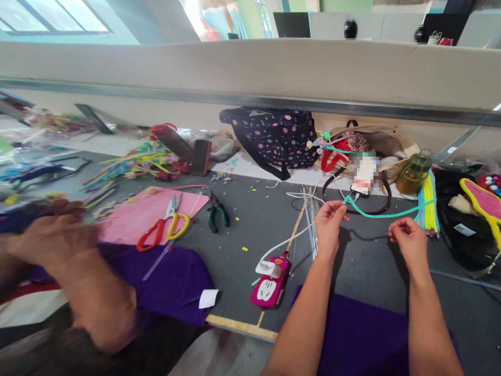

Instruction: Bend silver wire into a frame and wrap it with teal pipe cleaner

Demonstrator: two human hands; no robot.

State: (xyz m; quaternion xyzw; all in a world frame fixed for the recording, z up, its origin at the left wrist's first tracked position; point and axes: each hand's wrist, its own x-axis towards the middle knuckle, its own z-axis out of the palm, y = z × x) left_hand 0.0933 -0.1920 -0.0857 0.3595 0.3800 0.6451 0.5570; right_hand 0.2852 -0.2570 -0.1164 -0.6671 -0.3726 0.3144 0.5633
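Observation:
My left hand pinches a teal pipe cleaner near its bent end. From there the stem sags and curves off to the right, its far tip reaching a bundle of yellow and pale blue pipe cleaners. Below that free length, my right hand has its thumb and fingers closed together, apart from the stem; whatever may be between the fingertips is too small to make out. Both hands are above the dark grey table. Purple cloth lies beneath my forearms.
At left, a co-worker's blurred hands are over purple cloth. Scissors lie on pink sheet, with pliers beside it. A magenta power strip with a white cable, a dotted bag and a bottle stand around.

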